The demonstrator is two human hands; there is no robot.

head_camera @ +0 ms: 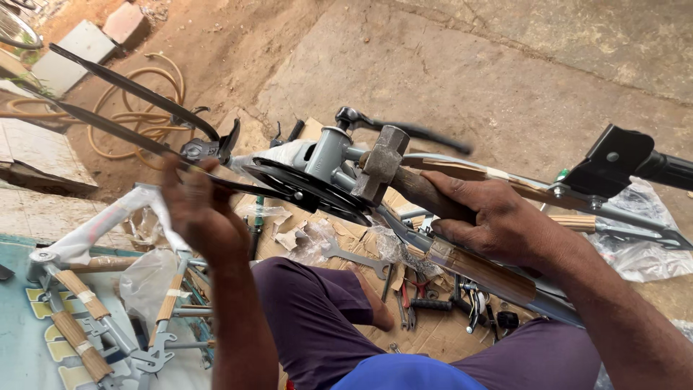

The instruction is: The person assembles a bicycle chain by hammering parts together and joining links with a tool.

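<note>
My right hand (498, 220) grips the wooden handle of a hammer (381, 170), whose steel head rests against the bottom bracket axle of a grey bicycle frame (326, 155) lying across my lap. A black chainring (307, 189) sits on that bracket, and a black crank arm (411, 131) sticks out to the right. My left hand (196, 206) holds the thin black frame stays (130, 90) just left of the chainring. The frame's tubes are partly wrapped in brown paper.
A second wrapped bicycle frame (94, 289) lies at the lower left. Spanners (357, 258), pliers and small tools lie on cardboard between my legs. A coiled orange hose (137, 108) lies on the dirt at the upper left. A black bracket (610, 162) juts out at the right.
</note>
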